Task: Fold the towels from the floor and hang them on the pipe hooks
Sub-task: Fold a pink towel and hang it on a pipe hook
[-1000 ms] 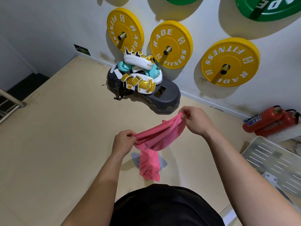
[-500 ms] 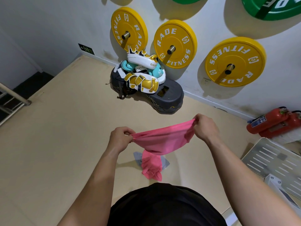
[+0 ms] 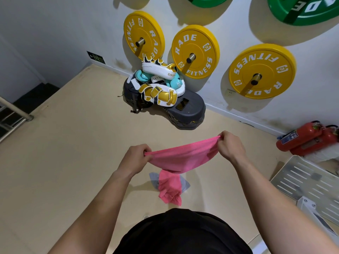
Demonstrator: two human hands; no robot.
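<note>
1. Much open floor (image 3: 64,153) lies to the left, edged by a railing (image 3: 16,110); a slotted metal tray (image 3: 302,180) bounds the right.
2. One pink towel (image 3: 181,158) is stretched in the air, its long axis running left to right and rising rightward, with a tail hanging over one grey towel (image 3: 153,179) on the floor.
3. Left hand (image 3: 136,157) fingers pinch its left end; right hand (image 3: 230,147) fingers grip its right end.
4. Three yellow plates (image 3: 195,52), two green plates (image 3: 302,10) and two red extinguishers (image 3: 304,138) line the wall.
</note>
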